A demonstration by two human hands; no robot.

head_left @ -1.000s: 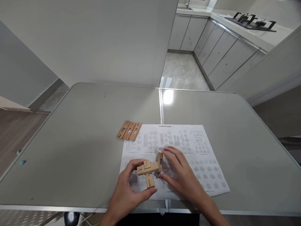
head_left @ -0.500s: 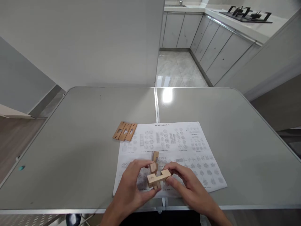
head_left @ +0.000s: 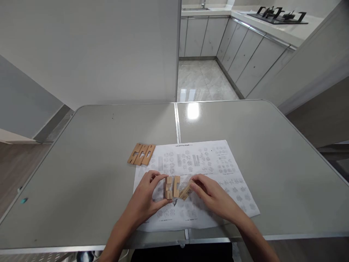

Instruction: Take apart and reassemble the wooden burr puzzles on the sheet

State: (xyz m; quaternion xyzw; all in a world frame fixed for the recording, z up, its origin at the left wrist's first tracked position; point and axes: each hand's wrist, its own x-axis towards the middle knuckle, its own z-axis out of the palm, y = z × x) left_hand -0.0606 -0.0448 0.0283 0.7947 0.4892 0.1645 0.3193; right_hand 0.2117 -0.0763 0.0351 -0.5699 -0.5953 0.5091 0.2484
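Two notched wooden puzzle blocks (head_left: pixel 172 187) lie side by side on a printed instruction sheet (head_left: pixel 218 163). My left hand (head_left: pixel 145 198) pinches the left one between thumb and fingers. My right hand (head_left: pixel 212 194) holds a third wooden block (head_left: pixel 185 190) slanted against the right one. Three more notched wooden pieces (head_left: pixel 141 154) lie in a row off the sheet's far left corner, out of both hands' touch.
The sheet lies on a grey folding table (head_left: pixel 95 145) with a centre seam and a metal front edge. A white wall panel stands beyond the table's far left. Kitchen cabinets (head_left: pixel 245 47) and a hob run along the far right.
The joined wooden pieces held above the sheet have been pulled apart. Both hands have moved forward and down, and the blocks now lie on the paper.
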